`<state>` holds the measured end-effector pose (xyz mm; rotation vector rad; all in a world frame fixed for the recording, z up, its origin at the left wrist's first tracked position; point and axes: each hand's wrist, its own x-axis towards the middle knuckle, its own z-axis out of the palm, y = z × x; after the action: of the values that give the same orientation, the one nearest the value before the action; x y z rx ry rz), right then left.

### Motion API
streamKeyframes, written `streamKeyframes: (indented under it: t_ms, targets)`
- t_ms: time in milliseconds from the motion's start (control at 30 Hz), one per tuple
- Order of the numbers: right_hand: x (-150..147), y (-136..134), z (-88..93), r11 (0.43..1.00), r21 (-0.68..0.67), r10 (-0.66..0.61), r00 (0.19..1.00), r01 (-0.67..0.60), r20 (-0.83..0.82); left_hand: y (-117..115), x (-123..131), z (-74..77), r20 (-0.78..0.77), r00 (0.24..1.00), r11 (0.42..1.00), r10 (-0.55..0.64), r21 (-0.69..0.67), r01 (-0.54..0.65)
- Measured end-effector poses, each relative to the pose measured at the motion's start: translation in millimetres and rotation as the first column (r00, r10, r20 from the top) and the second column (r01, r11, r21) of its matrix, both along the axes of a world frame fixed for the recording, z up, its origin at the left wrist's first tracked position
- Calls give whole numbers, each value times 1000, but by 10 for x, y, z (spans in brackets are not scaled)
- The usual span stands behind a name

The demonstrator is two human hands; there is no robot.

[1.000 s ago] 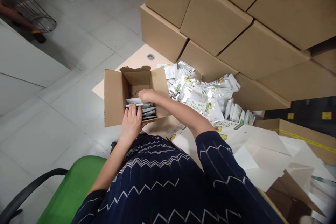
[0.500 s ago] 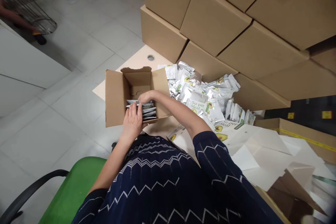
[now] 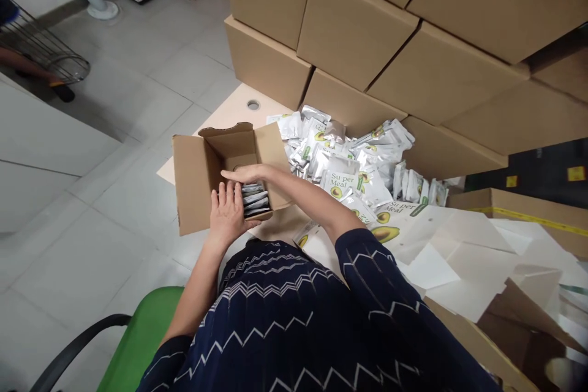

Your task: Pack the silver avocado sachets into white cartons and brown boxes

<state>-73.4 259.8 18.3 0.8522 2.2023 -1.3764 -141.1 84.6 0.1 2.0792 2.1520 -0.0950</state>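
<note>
An open cardboard box [image 3: 189, 187] stands at the table's near-left edge with its flaps spread. Several silver sachets [image 3: 255, 201] stand on edge in a row in its near end. My left hand [image 3: 227, 213] lies over the near-left part of the box, fingers straight and slightly apart, touching the row's left side. My right hand [image 3: 243, 174] reaches in across the right flap, flat with fingers outstretched, along the far side of the row. Neither hand grips a sachet that I can see. The right palm's contact with the sachets is hidden.
A heap of white and silver avocado-print sachets [image 3: 342, 165] lies right of the box. Behind it rises a stack of closed cartons [image 3: 358, 30]. Printed white cartons [image 3: 441, 245] crowd the right. A green chair [image 3: 144, 331] stands lower left; another person's arm [image 3: 27, 64] shows far left.
My right hand has gone from curled fingers down at the sachets to a flat, outstretched hand. My left hand stays on the row, its thumb now spread out. The view has shifted slightly.
</note>
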Motion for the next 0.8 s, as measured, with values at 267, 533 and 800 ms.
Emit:
streamKeyframes:
  t_ms: [267, 533, 800]
  targets:
    - [453, 293, 790, 975, -206, -155, 927, 87, -342, -7, -41, -40, -12, 1000, 1000, -28, -8, 28]
    - [1257, 1088, 346, 693, 120, -617, 671, 711, -412, 19, -31, -11, 17, 1000, 999, -7, -33, 7]
    - [1134, 565, -632, 869, 490, -152, 980, 70, 129, 21, -40, -20, -3, 1000, 999, -16, -33, 16]
